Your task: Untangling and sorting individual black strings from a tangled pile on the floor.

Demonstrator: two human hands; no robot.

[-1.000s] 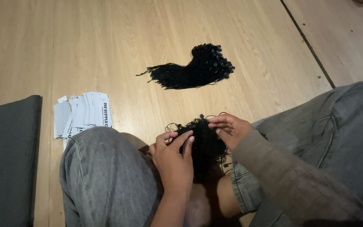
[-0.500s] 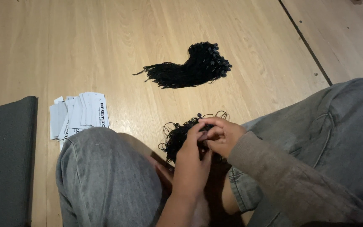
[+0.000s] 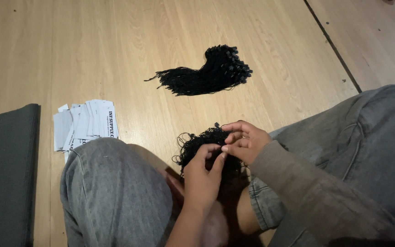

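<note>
I sit on a wooden floor with my legs in grey jeans. Between my knees lies a tangled pile of black strings (image 3: 196, 142). My left hand (image 3: 203, 176) rests on this pile with its fingers pinched at a string. My right hand (image 3: 247, 141) meets it from the right, thumb and fingers pinched on the same strings. A second, neater bundle of black strings (image 3: 206, 73) lies farther off on the floor, apart from both hands.
A fanned stack of white paper tags (image 3: 84, 126) lies on the floor by my left knee. A dark grey mat (image 3: 5, 174) covers the floor at the left edge. A dark seam (image 3: 332, 45) runs across the boards at the upper right.
My left hand has slid up over the near pile until its fingertips meet my right hand. The view has shifted slightly; the far bundle and tags stay put.
</note>
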